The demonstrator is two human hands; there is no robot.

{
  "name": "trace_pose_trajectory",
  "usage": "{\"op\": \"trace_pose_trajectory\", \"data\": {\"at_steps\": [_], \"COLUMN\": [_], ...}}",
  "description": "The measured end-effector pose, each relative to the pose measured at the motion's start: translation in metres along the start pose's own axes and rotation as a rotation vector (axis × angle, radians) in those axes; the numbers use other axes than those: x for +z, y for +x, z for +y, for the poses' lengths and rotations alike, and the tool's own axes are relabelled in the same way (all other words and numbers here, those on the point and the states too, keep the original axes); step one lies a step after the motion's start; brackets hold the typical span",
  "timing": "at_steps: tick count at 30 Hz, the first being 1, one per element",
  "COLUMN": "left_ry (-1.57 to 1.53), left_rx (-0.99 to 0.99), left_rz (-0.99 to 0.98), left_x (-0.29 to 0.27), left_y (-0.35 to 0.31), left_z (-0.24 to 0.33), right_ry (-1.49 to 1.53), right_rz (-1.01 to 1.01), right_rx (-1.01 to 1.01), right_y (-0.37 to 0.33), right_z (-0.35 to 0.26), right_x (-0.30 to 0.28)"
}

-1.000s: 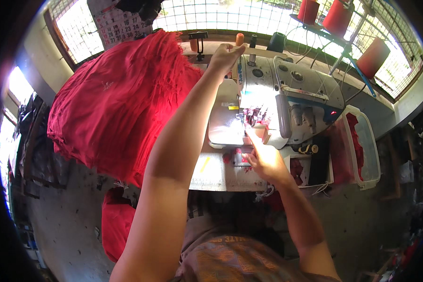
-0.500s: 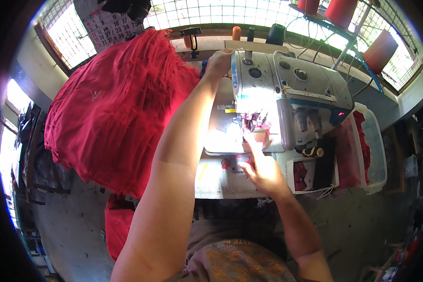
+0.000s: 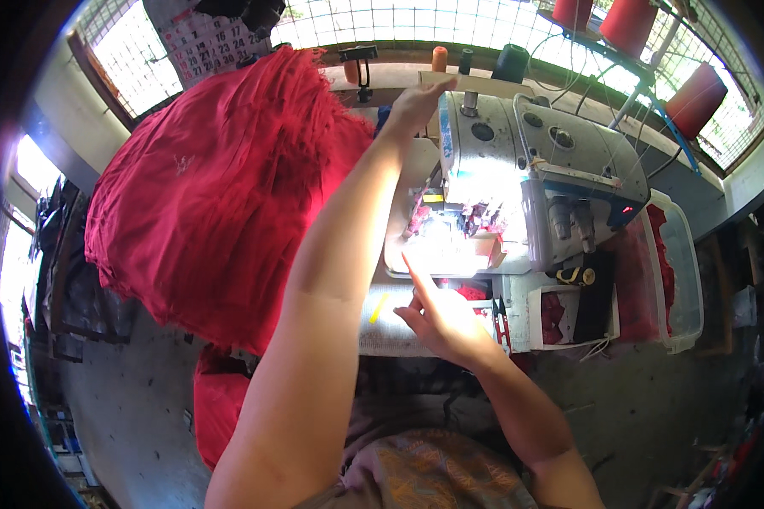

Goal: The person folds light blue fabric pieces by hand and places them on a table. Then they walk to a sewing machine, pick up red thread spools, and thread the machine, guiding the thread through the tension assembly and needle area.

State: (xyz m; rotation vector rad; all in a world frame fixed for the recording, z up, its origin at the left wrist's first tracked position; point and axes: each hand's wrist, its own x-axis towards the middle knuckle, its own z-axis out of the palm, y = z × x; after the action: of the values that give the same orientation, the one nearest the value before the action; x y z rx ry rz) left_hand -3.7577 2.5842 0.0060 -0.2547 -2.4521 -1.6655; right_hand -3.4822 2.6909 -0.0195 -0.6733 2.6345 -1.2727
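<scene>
My left hand, open, touches the overlock machine top's far edge; right hand, forefinger extended, has withdrawn slightly toward me.

Left hand stretched far forward on a straight arm; right hand low, forefinger pointing.

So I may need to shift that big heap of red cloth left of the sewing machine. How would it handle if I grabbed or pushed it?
The red cloth heap would probably be floppy: it drapes in soft folds over the table edge. It looks bulky, many layers deep, so likely heavy as a whole. Pushed, it would probably slump or slide rather than move as one piece.
</scene>
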Motion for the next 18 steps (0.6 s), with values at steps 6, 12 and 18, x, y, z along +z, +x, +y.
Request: {"op": "trace_pose_trajectory", "data": {"at_steps": [6, 12, 18], "left_ry": [0.332, 0.913, 0.608], "left_rx": [0.409, 0.272, 0.596], "left_rz": [0.179, -0.067, -0.08], "left_x": [-0.034, -0.046, -0.076], "left_y": [-0.146, -0.202, -0.172], "left_z": [0.02, 0.014, -0.029], "right_ry": [0.339, 0.312, 0.282], "right_rz": [0.02, -0.007, 0.074], "right_rx": [0.375, 0.275, 0.233], "right_y": [-0.086, -0.106, -0.113], "right_z": [0.033, 0.028, 0.033], "right_x": [-0.018, -0.014, -0.01]}}
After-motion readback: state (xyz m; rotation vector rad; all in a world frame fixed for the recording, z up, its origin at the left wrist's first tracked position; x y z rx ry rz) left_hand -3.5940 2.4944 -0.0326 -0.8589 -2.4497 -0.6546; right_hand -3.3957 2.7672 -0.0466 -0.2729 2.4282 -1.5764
